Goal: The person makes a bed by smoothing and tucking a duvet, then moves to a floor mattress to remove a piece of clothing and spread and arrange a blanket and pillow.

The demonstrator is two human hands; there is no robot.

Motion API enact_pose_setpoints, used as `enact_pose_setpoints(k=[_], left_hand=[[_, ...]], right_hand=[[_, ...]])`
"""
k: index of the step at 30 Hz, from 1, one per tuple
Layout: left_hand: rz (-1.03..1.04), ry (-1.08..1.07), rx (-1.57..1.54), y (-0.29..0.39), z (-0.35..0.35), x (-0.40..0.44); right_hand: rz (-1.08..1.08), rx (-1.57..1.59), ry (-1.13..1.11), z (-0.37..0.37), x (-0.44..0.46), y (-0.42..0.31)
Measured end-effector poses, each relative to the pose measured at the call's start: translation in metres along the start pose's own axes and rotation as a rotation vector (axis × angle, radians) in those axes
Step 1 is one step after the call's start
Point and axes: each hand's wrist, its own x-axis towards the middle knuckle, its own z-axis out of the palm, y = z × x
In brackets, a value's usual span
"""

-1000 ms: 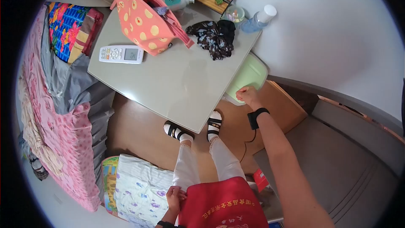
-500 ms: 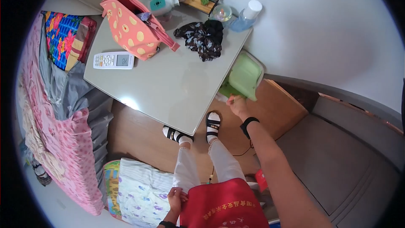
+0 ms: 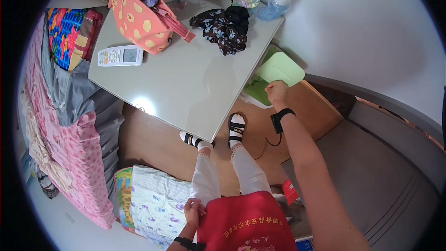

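Note:
My right hand [image 3: 277, 94] reaches out beyond the table's right edge, fingers closed at the near edge of a light green bin lid [image 3: 282, 67]. The lid stands tilted up over a bin [image 3: 261, 94] with a green inside and a pale rim. The fingertips are partly hidden, but they appear to pinch the lid's edge. My left hand [image 3: 193, 211] hangs low beside the red apron [image 3: 251, 223], its fingers loosely curled with nothing visible in them.
A glass-topped table [image 3: 172, 88] carries a white remote [image 3: 121, 56], a pink dotted pouch [image 3: 139, 21], a dark scrunchie [image 3: 225, 30] and a blue bottle [image 3: 278, 2]. A bed [image 3: 69, 158] stands left, a grey sofa [image 3: 362, 167] right. A cable [image 3: 274, 144] hangs near my right wrist.
My right hand has moved up and to the right. The green lid has shifted right and tilted differently, showing more of the bin's inside. The left hand stays low by the apron.

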Motion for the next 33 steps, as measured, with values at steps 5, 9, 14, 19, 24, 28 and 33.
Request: enact_pose_setpoints(k=[5,9,14,19,24,28,33], left_hand=[[0.003,-0.005,-0.009,0.001,0.002,-0.001],[0.015,-0.018,-0.005,0.0,0.001,0.0],[0.001,-0.014,0.001,-0.002,0.001,0.001],[0.019,-0.02,-0.009,-0.007,-0.002,0.003],[0.013,-0.014,-0.019,-0.007,-0.003,0.002],[0.028,-0.016,-0.026,-0.006,-0.003,0.0],[0.044,-0.03,-0.037,-0.015,-0.008,0.003]], right_hand=[[0.035,-0.081,-0.026,0.004,0.004,-0.004],[-0.01,-0.148,-0.091,-0.001,-0.001,-0.004],[-0.102,-0.343,-0.114,0.002,-0.006,0.003],[0.024,-0.376,-0.215,0.002,-0.009,0.005],[0.032,-0.312,-0.235,-0.004,-0.011,0.005],[-0.006,-0.305,-0.197,-0.014,-0.02,-0.008],[0.138,-0.459,-0.199,-0.006,-0.011,-0.015]])
